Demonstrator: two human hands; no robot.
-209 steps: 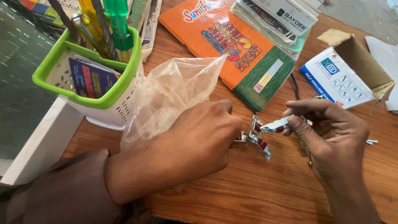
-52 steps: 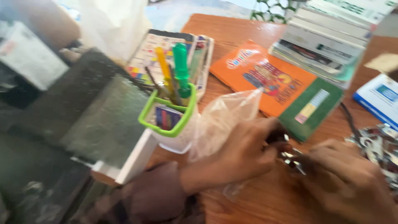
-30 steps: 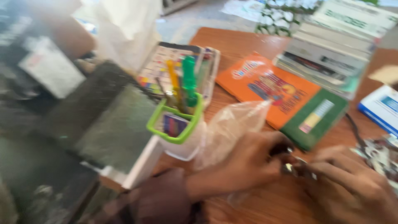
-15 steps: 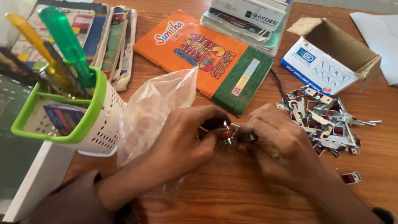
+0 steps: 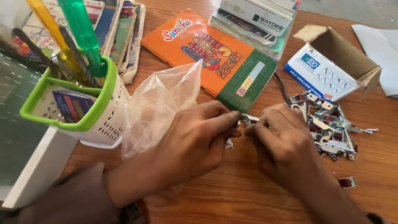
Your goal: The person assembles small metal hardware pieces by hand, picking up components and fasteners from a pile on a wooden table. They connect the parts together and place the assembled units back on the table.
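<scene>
My left hand [image 5: 195, 139] and my right hand [image 5: 284, 143] meet at the middle of the wooden table [image 5: 248, 199]. Together they pinch a small metal bracket [image 5: 248, 120]; only a sliver of it shows between the fingertips. Under my left wrist lies a clear plastic bag [image 5: 155, 105]. Just right of my right hand sits a pile of several similar metal brackets with dark red parts [image 5: 331, 126]. One loose bracket [image 5: 347, 181] lies apart, nearer the front edge.
A green-rimmed white holder [image 5: 89, 118] with screwdrivers stands at the left. An orange and green notebook [image 5: 211, 56], stacked booklets [image 5: 259, 18] and magazines [image 5: 120, 33] lie at the back. An open cardboard screw box [image 5: 331, 68] lies on its side at right, beside white paper [image 5: 379, 39].
The view swung from the table's left side back over the hands. Both hands have come together on the small bracket, and the pile of brackets is back in view.
</scene>
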